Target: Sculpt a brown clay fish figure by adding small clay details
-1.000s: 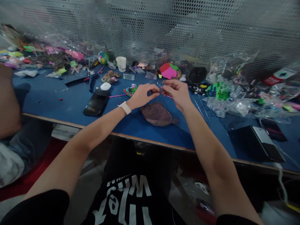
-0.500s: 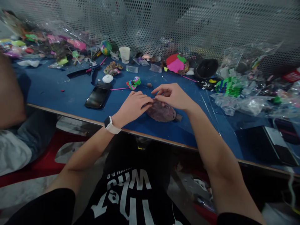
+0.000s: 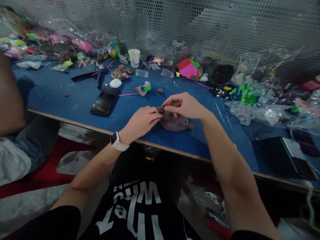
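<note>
A brownish-purple lump of modelling clay (image 3: 174,123) lies near the front edge of the blue table, with a small block of clay (image 3: 191,126) at its right end. Over its left end, my left hand (image 3: 143,120) has its fingers pressed together against the clay. From the far side my right hand (image 3: 183,106) pinches a small dark knob of clay (image 3: 160,109) at that same end. The fingertips of both hands nearly meet there and partly hide the knob. A loose clay bit (image 3: 160,91) rests just beyond my hands.
A black phone (image 3: 104,101), a white oval object (image 3: 115,83) and a colourful clay figure on a pink stick (image 3: 143,89) lie left of centre. A paper cup (image 3: 134,58) stands behind. Plastic bags (image 3: 250,111) crowd the right. Another person's arm (image 3: 11,96) is at far left.
My left hand has drawn back slightly down and left, so the dark knob at the clay's left end shows more. My right fingers have closed in on the knob.
</note>
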Action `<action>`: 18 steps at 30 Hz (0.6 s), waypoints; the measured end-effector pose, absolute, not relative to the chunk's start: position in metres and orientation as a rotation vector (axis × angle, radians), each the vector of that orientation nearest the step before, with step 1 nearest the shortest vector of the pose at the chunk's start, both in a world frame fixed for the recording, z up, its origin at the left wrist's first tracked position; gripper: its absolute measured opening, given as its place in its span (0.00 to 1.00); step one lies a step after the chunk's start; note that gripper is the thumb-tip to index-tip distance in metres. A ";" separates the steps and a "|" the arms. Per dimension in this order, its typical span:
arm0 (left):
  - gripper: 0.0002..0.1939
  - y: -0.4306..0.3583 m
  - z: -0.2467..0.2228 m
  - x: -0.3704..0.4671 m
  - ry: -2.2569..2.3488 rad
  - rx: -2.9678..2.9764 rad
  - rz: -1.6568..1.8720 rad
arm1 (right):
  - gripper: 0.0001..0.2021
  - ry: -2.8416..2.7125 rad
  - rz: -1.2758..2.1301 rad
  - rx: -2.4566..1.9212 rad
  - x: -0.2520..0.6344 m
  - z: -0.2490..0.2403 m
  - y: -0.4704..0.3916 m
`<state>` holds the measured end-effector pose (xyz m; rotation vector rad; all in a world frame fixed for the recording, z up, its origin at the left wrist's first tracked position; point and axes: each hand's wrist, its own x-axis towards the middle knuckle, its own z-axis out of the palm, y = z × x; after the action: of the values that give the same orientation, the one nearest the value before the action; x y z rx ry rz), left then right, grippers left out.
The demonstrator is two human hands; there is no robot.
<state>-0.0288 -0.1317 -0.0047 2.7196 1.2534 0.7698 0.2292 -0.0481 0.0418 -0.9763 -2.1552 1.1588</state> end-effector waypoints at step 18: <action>0.15 -0.132 -0.010 -0.032 1.131 2.791 0.817 | 0.16 -2.209 1.118 -0.951 0.227 0.042 -0.049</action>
<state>-0.0320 -0.1319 -0.0101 2.7914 1.1307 0.8174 0.2269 -0.0489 0.0418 -0.9509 -2.2090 1.1177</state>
